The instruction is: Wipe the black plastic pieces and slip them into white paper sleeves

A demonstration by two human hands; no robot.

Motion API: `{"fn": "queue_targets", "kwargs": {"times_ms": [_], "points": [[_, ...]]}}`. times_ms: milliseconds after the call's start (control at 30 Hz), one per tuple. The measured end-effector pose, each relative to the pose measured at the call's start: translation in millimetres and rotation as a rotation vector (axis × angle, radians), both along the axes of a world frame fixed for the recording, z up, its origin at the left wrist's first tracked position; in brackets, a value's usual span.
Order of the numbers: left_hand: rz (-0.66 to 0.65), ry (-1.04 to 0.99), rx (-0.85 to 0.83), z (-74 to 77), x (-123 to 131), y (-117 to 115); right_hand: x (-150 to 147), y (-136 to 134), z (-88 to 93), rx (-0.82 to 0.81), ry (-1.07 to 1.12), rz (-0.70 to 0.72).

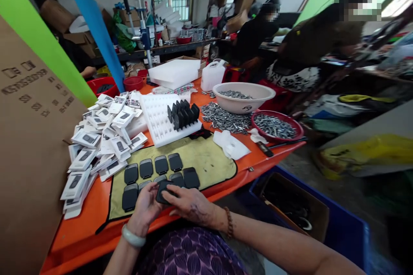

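Between my two hands is a flat black rounded piece [164,192], held just over the front edge of the table. My left hand [146,206] grips its left side, thumb along the edge. From the right, my right hand [193,205] has its fingers closed over the top of the same piece. Several similar black pieces [130,174] lie in rows on a yellow-green cloth [213,159] behind my hands, some partly covered by them. More black pieces [183,114] stand upright in a slotted white foam tray [158,131] farther back.
White printed boxes [85,159] are heaped at the left beside a tall cardboard sheet [29,137]. Metal parts fill a white bowl [243,105] and a red basin [298,131]. A white packet [230,145] lies nearby. A blue crate [350,232] stands below right. Two people work beyond.
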State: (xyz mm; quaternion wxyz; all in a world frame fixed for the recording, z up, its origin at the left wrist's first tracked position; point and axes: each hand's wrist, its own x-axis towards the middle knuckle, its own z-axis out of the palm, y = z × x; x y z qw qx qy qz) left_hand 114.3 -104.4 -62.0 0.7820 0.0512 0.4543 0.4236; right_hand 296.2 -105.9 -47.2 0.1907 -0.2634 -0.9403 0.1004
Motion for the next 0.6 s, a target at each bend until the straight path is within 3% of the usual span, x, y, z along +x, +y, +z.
{"fn": "queue_targets", "kwargs": {"times_ms": [233,367,433,500,600], "points": [[0.057,0.035,-0.094,10.9,17,-6,3,-2,-19.7,0.072,0.141,0.008],[-0.039,-0.070,-0.062,16.0,22,-5,6,8,-19.7,-0.075,0.306,0.009],[-0.126,-0.130,0.011,20.1,21,-4,9,24,-16.5,-0.235,0.403,-0.116],[-0.160,-0.085,0.071,22.3,18,-2,17,48,-14.3,-0.387,0.477,-0.334],[-0.086,0.250,0.131,16.5,13,4,35,93,-17.1,-0.554,0.425,-0.596]]}}
